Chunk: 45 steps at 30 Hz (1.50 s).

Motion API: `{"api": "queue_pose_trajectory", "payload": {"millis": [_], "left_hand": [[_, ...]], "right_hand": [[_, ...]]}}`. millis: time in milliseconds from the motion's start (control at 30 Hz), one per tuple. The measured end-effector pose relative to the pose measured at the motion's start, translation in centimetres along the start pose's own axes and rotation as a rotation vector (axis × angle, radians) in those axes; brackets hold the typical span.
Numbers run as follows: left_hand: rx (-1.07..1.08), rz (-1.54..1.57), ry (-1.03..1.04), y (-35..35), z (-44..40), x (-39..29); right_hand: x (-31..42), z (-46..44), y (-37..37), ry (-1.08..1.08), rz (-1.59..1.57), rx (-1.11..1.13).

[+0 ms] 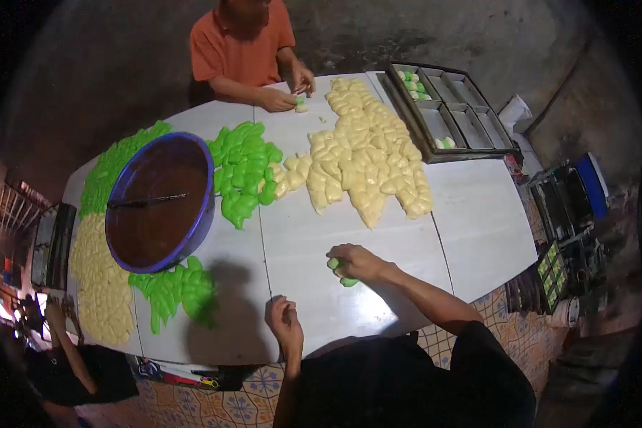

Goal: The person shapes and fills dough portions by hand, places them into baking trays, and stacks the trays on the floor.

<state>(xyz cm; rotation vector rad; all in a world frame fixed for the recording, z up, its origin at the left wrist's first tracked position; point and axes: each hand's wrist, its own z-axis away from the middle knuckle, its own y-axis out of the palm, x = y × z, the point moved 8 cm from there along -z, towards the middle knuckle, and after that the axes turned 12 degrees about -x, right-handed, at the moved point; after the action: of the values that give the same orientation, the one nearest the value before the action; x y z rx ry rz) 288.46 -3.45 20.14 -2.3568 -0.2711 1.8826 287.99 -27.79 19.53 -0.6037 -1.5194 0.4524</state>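
My right hand [362, 262] is over the near middle of the white table [342, 314], its fingers closed around green dough [333, 264]. A second bit of green dough [349, 282] shows under the palm. My left hand [286, 324] is at the table's near edge, fingers curled in, with nothing visible in them. Beyond my right hand spreads a large patch of cream dough pieces [367, 157]. Left of that patch lie green dough pieces [242, 167], touching a few cream ones.
A purple basin [208, 207] of brown liquid with a dark stick stands at left, between more green [175, 292] and cream dough [103, 278]. Opposite, a person in an orange shirt [239, 46] handles dough. A divided metal tray [435, 128] holds green-and-white pieces at back right.
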Motion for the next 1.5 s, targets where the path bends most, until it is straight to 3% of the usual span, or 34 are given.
{"api": "queue_pose_trajectory", "payload": {"millis": [33,67,100,167,233,267,400,500,533,567,600,667,700,800,867,967,1000,1133,1200,1300,1400,1500], "left_hand": [[0.001,0.031,-0.108,0.2,0.6,1.8],[0.086,-0.133,0.019,0.5,0.8,1.3],[-0.001,-0.165,0.206,0.5,1.4,3.4],[0.009,-0.546,0.112,0.8,2.0,1.6],[-0.056,-0.539,0.19,0.8,2.6,2.4],[-0.086,-0.521,0.234,1.0,2.7,2.8],[-0.198,-0.48,0.386,1.3,2.9,4.8],[-0.267,-0.475,0.483,1.3,2.8,7.4],[-0.279,-0.491,0.508,2.0,2.6,7.3],[-0.272,-0.537,0.488,2.5,3.0,4.8],[-0.264,-0.586,0.469,3.0,3.3,1.6],[-0.247,-0.682,0.436,4.1,3.3,-1.9],[-0.247,-0.629,0.127,1.3,2.7,8.1],[-0.294,-0.905,0.408,4.7,2.8,-0.7],[-0.315,-0.89,0.353,4.8,2.8,-0.7],[-0.294,-0.933,0.316,4.4,2.5,-0.1],[-0.3,-0.933,0.265,4.4,2.4,-0.2],[-0.289,-0.956,0.267,4.5,2.4,0.3],[-0.3,-0.949,0.232,4.8,2.4,-0.2],[-0.318,-0.944,0.235,5.5,2.3,-1.6],[-0.329,-0.958,0.3,5.8,2.3,-2.1],[-0.32,-0.965,0.365,5.5,2.2,-1.4]], "right_hand": [[0.3,0.5,-0.7,-0.099,0.129,-0.114],[1.4,0.9,-2.2,-0.194,0.272,-0.235],[1.7,1.5,-2.1,-0.219,0.27,-0.155],[2.7,2.9,-2.2,-0.283,0.291,0.007],[1.8,4.2,-0.8,-0.439,0.327,0.137],[0.4,4.0,0.0,-0.495,0.233,0.069],[-2.4,3.6,-1.3,-0.274,-0.184,-0.019],[-6.0,4.9,-6.1,0.163,-0.896,-0.006],[-8.3,4.5,-8.2,0.201,-1.083,-0.082],[-9.4,4.4,-13.3,0.18,-0.953,-0.214],[-11.6,3.5,-16.9,0.155,-1.328,-0.272],[-10.6,3.4,-30.3,0.259,-0.796,-0.618],[-15.1,1.3,-34.4,0.152,-0.578,-0.795],[-20.1,-2.3,-43.7,0.213,0.155,-1.118],[-26.2,-5.9,-43.9,0.271,0.455,-0.998],[-26.4,-6.8,-42.7,0.424,0.531,-0.67],[-25.8,-6.4,-43.2,0.432,0.647,-0.746],[-26.4,-3.8,-47.7,0.437,0.607,-0.718],[-31.5,-3.1,-50.3,0.417,0.331,-0.641],[-38.7,-1.6,-51.0,0.5,0.775,-0.411],[-37.3,-0.4,-49.0,0.433,0.86,-0.178],[-38.1,0.3,-48.2,0.248,0.595,0.01]]}}
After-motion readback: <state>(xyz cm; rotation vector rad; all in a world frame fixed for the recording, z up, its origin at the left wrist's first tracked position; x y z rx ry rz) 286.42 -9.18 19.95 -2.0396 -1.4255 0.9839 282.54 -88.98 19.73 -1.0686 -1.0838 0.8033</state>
